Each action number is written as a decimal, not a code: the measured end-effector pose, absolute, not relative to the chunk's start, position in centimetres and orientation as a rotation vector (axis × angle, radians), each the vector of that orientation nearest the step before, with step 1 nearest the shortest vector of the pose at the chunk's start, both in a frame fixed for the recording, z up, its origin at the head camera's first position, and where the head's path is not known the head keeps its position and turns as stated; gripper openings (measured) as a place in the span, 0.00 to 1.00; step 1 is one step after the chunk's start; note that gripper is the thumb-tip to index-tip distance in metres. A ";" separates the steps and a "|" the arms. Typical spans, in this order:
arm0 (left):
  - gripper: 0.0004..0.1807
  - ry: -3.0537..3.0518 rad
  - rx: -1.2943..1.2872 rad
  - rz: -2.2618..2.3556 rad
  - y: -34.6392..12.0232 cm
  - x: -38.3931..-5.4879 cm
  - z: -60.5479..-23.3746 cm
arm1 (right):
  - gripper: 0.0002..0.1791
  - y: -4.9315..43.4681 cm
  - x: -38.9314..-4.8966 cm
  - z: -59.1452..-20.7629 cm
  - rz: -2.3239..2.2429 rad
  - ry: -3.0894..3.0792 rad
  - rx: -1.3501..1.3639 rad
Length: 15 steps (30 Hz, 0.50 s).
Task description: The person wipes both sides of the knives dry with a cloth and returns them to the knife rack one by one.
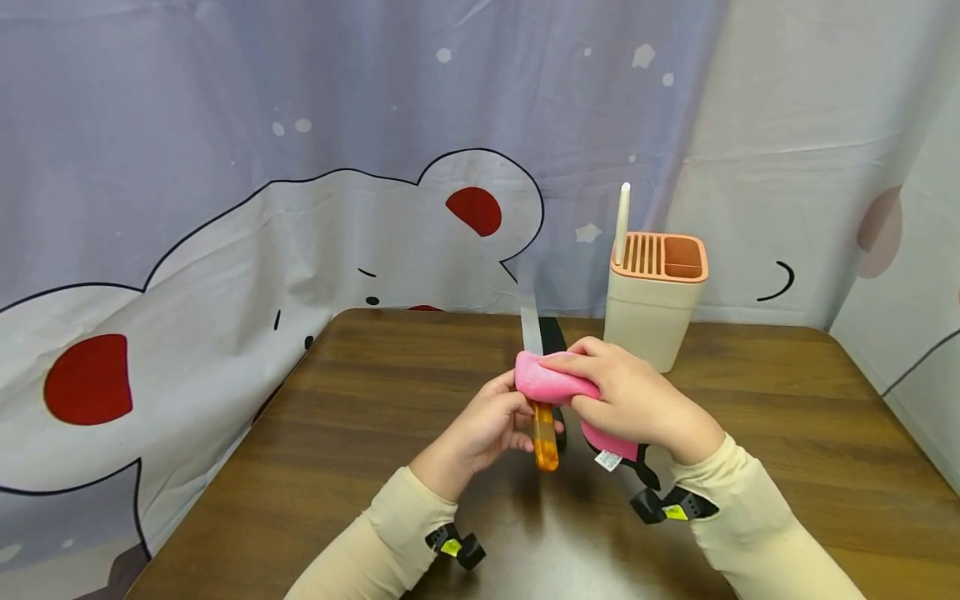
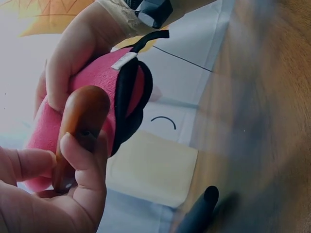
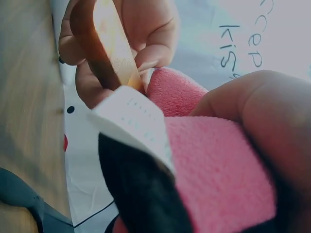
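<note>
In the head view my left hand (image 1: 487,425) grips the amber-brown handle (image 1: 545,437) of a knife, whose pale blade (image 1: 531,329) points away toward the curtain. My right hand (image 1: 626,392) holds a folded pink cloth (image 1: 555,379) around the blade close to the handle. The cloth hides that part of the blade. Black trim and a white label (image 3: 133,119) show on the cloth in the right wrist view. Seen from the left wrist, the thumb and fingers pinch the brown handle (image 2: 85,116) with the pink cloth right behind it.
A long black object (image 1: 552,335) with a dark handle-like end (image 2: 201,208) lies on the wooden table (image 1: 405,367) beneath the knife. At the back right stands a cream knife block (image 1: 648,312) with an orange slotted top, a white handle (image 1: 622,221) sticking up from it. A printed curtain hangs behind.
</note>
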<state>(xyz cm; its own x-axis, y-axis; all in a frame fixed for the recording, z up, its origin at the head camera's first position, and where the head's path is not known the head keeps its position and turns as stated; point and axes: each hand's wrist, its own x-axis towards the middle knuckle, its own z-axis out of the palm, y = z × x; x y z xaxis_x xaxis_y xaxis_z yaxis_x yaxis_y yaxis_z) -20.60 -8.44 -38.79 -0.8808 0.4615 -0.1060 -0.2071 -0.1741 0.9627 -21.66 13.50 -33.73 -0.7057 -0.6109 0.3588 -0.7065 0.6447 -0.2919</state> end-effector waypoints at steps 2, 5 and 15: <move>0.31 1.664 0.279 2.107 -8.5 -20.6 -38.8 | 0.27 13.4 -21.6 -33.8 0.601 -2.640 1.083; 0.28 1.653 0.278 2.123 -8.6 -20.7 -38.8 | 0.27 13.4 -21.6 -33.7 0.586 -2.654 1.091; 0.24 1.623 0.284 2.178 -9.1 -21.2 -38.6 | 0.27 13.7 -20.8 -33.2 0.571 -2.684 1.210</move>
<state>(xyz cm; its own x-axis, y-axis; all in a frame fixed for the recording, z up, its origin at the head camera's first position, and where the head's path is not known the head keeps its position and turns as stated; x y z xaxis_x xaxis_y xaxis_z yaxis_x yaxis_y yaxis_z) -21.18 -9.07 -38.62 -0.8962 0.4368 -0.0781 -0.1996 -0.2397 0.9501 -20.78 13.67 -33.21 -0.6658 -0.6917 0.2797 -0.7456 0.6039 -0.2816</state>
